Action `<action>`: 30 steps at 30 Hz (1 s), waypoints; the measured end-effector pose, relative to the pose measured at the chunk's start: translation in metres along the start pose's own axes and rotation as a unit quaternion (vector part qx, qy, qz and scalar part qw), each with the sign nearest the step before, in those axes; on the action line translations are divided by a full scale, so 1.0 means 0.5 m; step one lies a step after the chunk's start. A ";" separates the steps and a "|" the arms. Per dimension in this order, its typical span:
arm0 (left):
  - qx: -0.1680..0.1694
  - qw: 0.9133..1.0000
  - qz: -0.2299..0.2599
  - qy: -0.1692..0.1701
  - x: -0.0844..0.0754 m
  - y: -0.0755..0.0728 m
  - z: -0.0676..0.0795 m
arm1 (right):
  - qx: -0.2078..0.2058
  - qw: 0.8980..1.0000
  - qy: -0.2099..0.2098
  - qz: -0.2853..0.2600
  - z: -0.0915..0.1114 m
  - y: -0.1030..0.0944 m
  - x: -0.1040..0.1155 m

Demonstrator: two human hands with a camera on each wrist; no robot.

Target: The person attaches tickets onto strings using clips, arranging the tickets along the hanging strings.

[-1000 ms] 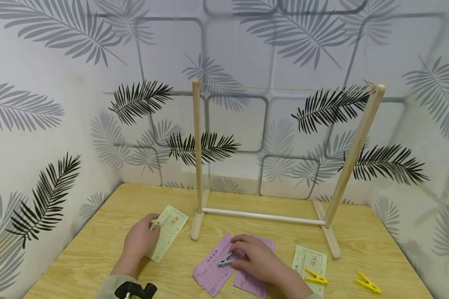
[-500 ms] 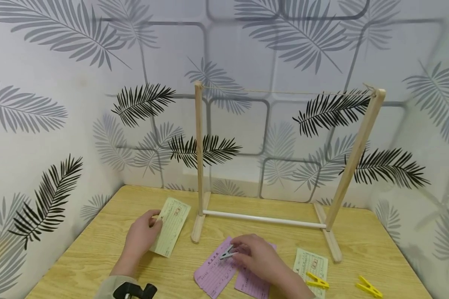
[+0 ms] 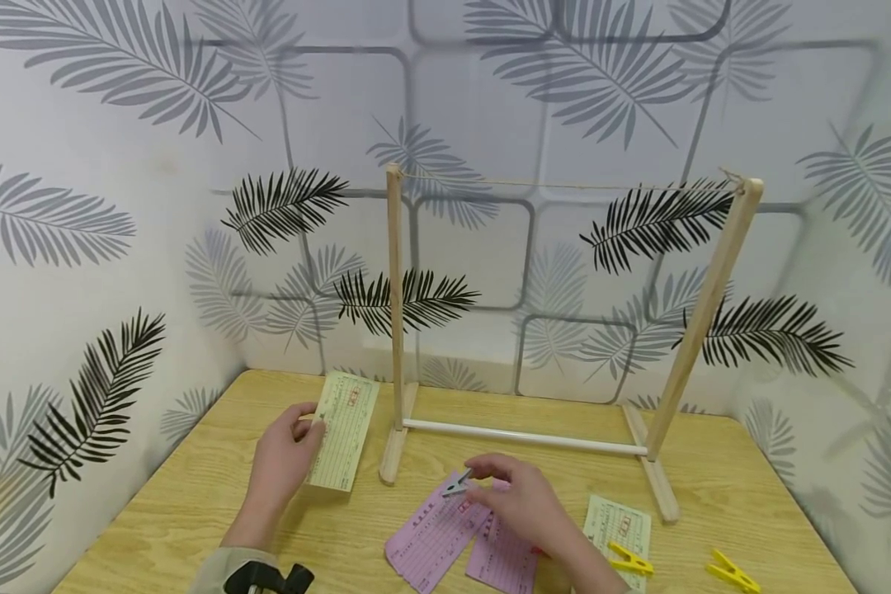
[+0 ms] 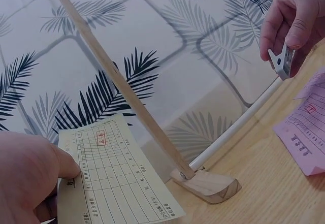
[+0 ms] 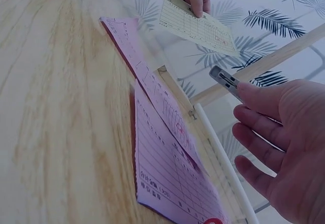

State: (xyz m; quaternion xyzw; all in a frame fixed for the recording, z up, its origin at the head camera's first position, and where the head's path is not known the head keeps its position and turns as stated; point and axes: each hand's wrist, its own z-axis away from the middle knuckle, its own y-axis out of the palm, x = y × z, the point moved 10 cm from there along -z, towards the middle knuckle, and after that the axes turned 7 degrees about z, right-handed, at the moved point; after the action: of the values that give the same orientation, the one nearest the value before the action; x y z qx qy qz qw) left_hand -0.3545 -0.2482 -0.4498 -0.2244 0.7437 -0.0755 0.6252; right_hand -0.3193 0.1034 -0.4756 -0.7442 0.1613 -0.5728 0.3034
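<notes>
An early stage is judged to have been reached in the work in hand. The green slip [image 3: 347, 437] is pinched between the thumb and fingers of the left hand [image 3: 285, 454]; it is raised off the table [image 3: 156, 528] and tilted, left of the stand [image 3: 396, 330] in the frame. The grey clip [image 5: 223, 76] is gripped by the thumb and index finger of the right hand [image 3: 523, 502], above the purple slips [image 3: 431, 540] at lower centre. Whether the clip's mouth is parted cannot be told.

Slip and clip are both in hand but well apart; they are not yet joined. No slip is fastened to the cord [image 3: 535, 183] across the upper part of the frame.

Still unhandled on the table are the purple slips and, at lower right, the second green slip [image 3: 615, 521]. One yellow clip [image 3: 641, 566] lies on that slip; another yellow clip [image 3: 745, 582] lies farther right. A red item [image 5: 214, 221] is too hidden to be identified.
</notes>
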 end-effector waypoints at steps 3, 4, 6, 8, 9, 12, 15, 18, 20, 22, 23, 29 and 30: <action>-0.009 1.000 0.019 -0.002 -0.010 -0.003 0.000 | -0.005 1.000 0.009 -0.021 -0.001 -0.007 0.003; -0.011 1.000 0.026 -0.003 -0.013 -0.004 0.000 | -0.007 1.000 0.012 -0.028 -0.002 -0.009 0.003; -0.013 0.999 0.034 -0.003 -0.018 -0.006 0.000 | -0.009 0.999 0.012 -0.037 -0.003 -0.012 0.005; -0.013 0.999 0.043 -0.002 -0.025 -0.007 0.002 | -0.014 0.999 0.008 -0.043 -0.004 -0.016 0.008; -0.013 0.999 0.046 -0.001 -0.027 -0.007 0.003 | -0.017 0.999 0.006 -0.045 -0.004 -0.018 0.010; -0.012 0.998 0.056 0.003 -0.037 -0.008 0.008 | -0.026 0.998 -0.005 -0.058 -0.004 -0.025 0.019; -0.011 0.997 0.071 0.009 -0.048 -0.005 0.013 | -0.041 0.997 -0.008 -0.063 -0.002 -0.038 0.027; -0.010 0.996 0.082 0.012 -0.058 -0.002 0.015 | -0.055 0.997 -0.005 -0.053 -0.003 -0.059 0.038; -0.011 0.996 0.086 0.013 -0.063 -0.001 0.016 | -0.056 0.997 -0.010 -0.044 -0.007 -0.075 0.048; -0.015 0.996 0.090 0.016 -0.070 -0.002 0.016 | -0.055 0.997 -0.020 -0.043 -0.013 -0.091 0.060; -0.017 0.995 0.094 0.019 -0.074 -0.002 0.016 | -0.052 0.997 -0.024 -0.045 -0.016 -0.098 0.067; -0.026 0.989 0.136 0.047 -0.116 0.007 0.011 | -0.071 0.997 -0.033 -0.017 -0.038 -0.160 0.095; -0.025 0.988 0.142 0.053 -0.124 0.009 0.010 | -0.074 0.997 -0.035 -0.012 -0.042 -0.173 0.101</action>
State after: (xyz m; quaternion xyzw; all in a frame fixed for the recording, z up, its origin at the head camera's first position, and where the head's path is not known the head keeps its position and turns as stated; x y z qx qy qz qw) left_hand -0.3435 -0.2167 -0.3971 -0.1278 0.8015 0.0210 0.5838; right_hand -0.3337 0.1342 -0.3789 -0.7860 0.1838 -0.5363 0.2464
